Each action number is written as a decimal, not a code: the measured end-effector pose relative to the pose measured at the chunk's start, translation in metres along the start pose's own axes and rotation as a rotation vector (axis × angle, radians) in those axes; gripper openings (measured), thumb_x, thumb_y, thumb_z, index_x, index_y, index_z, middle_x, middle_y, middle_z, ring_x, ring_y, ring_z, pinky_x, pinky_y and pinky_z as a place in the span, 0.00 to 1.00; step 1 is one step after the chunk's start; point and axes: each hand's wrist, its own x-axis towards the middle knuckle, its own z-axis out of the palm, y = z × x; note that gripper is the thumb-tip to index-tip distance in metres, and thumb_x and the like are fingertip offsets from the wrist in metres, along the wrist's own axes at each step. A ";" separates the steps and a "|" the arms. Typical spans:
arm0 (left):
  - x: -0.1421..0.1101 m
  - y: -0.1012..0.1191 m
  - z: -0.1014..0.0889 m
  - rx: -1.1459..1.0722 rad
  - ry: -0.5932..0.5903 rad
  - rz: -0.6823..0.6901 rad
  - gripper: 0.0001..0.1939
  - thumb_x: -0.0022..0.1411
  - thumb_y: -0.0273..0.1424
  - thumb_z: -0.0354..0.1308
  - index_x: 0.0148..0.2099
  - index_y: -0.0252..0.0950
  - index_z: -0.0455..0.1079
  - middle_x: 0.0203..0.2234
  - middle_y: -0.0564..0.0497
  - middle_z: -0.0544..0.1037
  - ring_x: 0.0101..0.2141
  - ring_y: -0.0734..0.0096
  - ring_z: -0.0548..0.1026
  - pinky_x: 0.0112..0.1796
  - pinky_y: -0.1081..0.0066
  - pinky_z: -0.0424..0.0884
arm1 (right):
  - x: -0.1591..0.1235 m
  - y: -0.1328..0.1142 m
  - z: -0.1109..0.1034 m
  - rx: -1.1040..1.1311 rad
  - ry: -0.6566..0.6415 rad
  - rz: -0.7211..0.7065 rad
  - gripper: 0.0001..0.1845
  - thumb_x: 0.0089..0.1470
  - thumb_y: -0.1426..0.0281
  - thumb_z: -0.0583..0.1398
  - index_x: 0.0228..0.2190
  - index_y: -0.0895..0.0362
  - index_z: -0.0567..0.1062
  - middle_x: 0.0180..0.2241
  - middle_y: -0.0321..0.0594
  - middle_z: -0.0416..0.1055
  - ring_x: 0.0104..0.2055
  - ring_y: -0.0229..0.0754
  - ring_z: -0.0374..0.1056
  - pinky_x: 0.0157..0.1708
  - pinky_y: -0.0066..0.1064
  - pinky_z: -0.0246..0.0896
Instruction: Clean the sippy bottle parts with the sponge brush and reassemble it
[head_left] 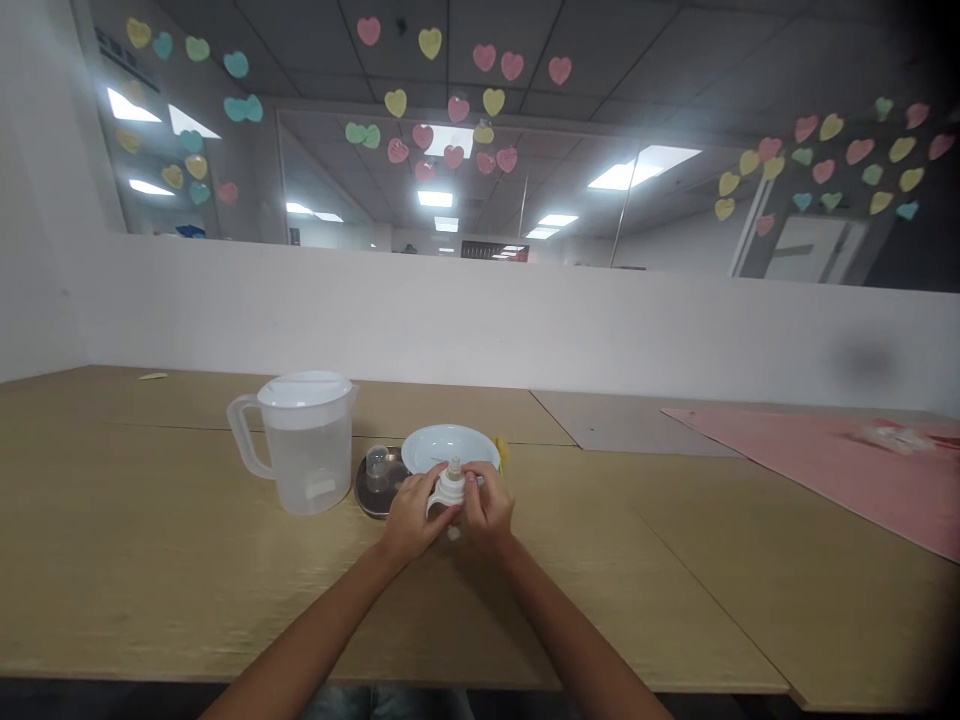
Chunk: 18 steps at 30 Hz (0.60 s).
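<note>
Pale wood-look tabletop (150, 570) fills the frame, with a low white wall (480, 320) behind it, paper hearts (491, 100) stuck on a glass partition (675, 250) above, and a pink mat (825, 470) way out on the right. Centre stage, we've got a clear plastic jug (304, 450) under a white lid (304, 388), then a steel dish (366, 497) carrying a small clear cup (377, 468), then a white plate (435, 442) with a bit of yellow (501, 450) peeking out behind it. And here are the hands! The left hand (409, 518) is closed around a white bottle piece (450, 492), held just in front of the plate, gripping one curved handle (435, 500). The right hand (489, 505) is closed as well, its fingers (471, 480) pinched in near a tan teat (454, 468). Nice form: hands braced close together, and the fingers keeping a firm hold just beside that teat.
</note>
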 end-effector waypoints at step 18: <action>-0.001 -0.002 -0.002 -0.036 0.002 -0.067 0.34 0.58 0.45 0.53 0.62 0.34 0.53 0.45 0.41 0.73 0.45 0.57 0.71 0.47 0.58 0.65 | 0.006 0.017 0.000 0.273 -0.359 0.174 0.23 0.49 0.68 0.53 0.49 0.56 0.63 0.39 0.41 0.71 0.39 0.44 0.68 0.40 0.36 0.63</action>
